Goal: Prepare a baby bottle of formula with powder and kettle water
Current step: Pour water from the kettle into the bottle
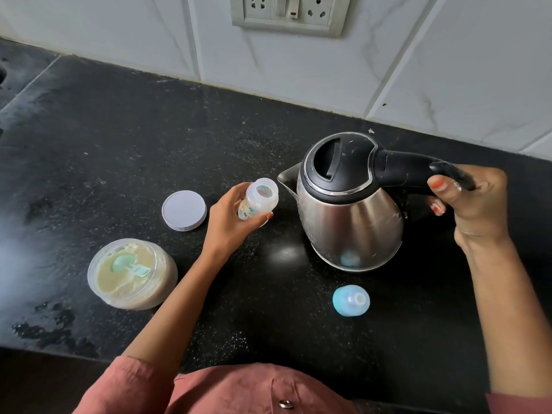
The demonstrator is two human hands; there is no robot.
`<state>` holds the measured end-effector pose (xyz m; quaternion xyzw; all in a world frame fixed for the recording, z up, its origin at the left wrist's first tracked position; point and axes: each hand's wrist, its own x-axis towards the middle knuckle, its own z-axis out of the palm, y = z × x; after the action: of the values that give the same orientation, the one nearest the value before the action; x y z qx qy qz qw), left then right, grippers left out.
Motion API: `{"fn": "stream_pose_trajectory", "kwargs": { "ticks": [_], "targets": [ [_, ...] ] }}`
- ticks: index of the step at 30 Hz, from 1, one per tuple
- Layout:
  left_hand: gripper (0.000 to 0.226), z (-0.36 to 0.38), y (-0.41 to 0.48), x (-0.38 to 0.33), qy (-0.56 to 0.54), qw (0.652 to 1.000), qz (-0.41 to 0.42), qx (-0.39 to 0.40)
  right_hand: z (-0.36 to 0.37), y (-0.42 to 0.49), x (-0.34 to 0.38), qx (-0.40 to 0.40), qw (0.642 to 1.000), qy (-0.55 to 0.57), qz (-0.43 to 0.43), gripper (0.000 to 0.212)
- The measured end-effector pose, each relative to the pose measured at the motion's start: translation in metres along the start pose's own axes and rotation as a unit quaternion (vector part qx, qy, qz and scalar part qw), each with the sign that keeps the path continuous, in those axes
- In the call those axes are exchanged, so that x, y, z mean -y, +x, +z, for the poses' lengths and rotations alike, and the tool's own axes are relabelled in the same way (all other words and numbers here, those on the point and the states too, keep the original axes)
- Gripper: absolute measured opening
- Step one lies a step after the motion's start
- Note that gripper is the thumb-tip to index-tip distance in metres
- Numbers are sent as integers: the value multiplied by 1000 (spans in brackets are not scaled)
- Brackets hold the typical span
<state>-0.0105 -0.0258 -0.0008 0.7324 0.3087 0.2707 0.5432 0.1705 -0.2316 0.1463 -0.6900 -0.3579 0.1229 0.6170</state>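
My left hand (230, 218) grips a small clear baby bottle (259, 200), open at the top, held upright just left of the kettle's spout. A steel kettle (349, 210) with a black lid stands at the centre right, its spout pointing at the bottle. My right hand (469, 204) is closed around the kettle's black handle. An open tub of pale formula powder (131, 273) with a green scoop (128, 264) lying in it sits at the left. The bottle's blue teat cap (351, 300) lies in front of the kettle.
The tub's white round lid (184, 210) lies flat between tub and bottle. All of this rests on a black speckled counter (119, 144). A white tiled wall with a socket plate (288, 13) runs along the back. The counter's front edge is near my body.
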Motion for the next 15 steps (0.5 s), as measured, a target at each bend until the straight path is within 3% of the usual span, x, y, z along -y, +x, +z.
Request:
{"fn": "stream_pose_trajectory", "kwargs": {
  "ticks": [15],
  "targets": [
    [56, -4, -3, 5, 9, 1000, 0, -1, 7, 10, 12, 47, 998, -42, 0, 32]
  ]
}}
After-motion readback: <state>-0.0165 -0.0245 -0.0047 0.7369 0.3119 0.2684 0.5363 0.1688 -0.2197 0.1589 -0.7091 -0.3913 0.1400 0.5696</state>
